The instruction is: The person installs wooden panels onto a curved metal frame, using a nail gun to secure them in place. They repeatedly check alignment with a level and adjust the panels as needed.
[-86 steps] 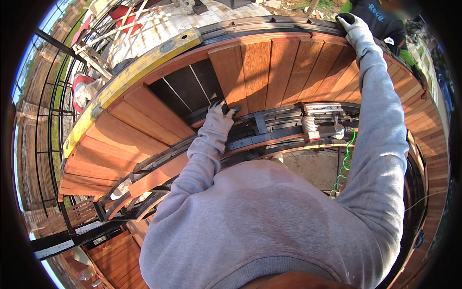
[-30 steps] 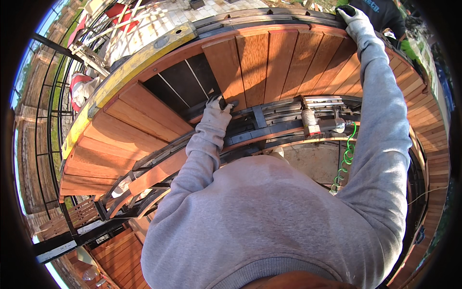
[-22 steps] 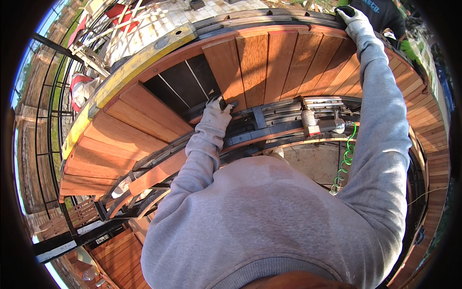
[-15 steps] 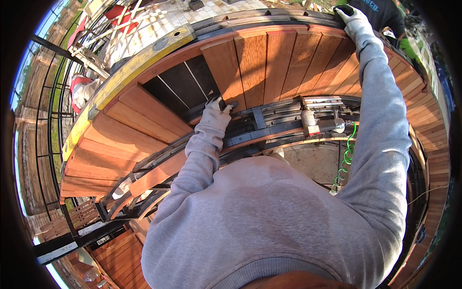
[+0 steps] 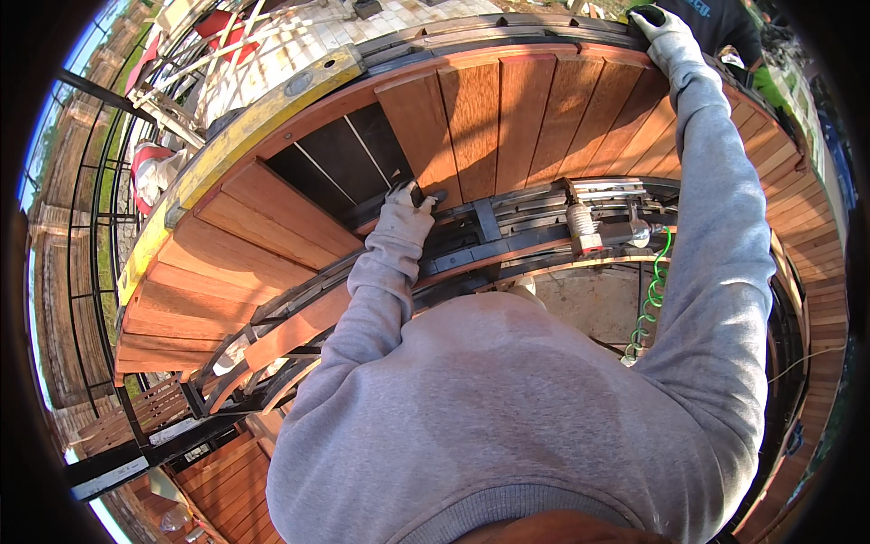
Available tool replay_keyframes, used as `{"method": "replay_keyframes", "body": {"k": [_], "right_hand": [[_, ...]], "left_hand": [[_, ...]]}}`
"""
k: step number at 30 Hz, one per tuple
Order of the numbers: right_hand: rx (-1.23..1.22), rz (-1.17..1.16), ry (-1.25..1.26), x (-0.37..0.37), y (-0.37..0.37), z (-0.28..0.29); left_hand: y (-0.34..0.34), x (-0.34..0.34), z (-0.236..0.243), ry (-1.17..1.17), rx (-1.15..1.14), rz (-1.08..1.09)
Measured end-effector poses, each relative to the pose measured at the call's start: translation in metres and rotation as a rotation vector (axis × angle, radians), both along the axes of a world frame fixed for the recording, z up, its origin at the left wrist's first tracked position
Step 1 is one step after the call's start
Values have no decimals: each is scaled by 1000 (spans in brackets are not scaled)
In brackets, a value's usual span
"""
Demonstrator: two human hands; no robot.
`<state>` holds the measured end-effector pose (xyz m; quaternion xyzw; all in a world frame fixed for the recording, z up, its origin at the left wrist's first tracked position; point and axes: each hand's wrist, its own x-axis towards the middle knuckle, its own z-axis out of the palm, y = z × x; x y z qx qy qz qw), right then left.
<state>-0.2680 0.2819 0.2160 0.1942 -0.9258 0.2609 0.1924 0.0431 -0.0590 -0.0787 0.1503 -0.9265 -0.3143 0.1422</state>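
— Reddish-brown wood fills our head view: a curved deck of boards fanning around us, with a dark gap where boards are missing, and a yellow level lying along the outer edge.

— And our left hand?

— Gloved in grey, it sits at the inner end of the boards, beside the gap, fingers curled over a small dark object on the black metal rail. We cannot tell what that object is, nor how tightly we grip it.

— Our right hand?

— Also gloved, stretched far out to the deck's outer rim, fingers folded over the boards' far edge. Whether it holds anything else, we cannot tell.

— Anything near the rail?

— A whitish cylinder fitting on the rail, and a green coiled hose hanging just beside it, below our right sleeve.
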Motion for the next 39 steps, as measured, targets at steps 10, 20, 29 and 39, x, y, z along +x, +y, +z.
{"method": "replay_keyframes", "body": {"k": [10, 20, 29, 39], "right_hand": [[-46, 4, -58, 10, -5, 4], [-29, -34, 616, -3, 20, -40], [220, 217, -61, 195, 96, -161], [644, 282, -410, 197, 122, -231]], "left_hand": [[-3, -1, 3, -17, 12, -71], [-10, -6, -18, -12, -31, 0], [16, -1, 34, -45, 100, 43], [-3, -4, 6, 27, 142, -5]]}}
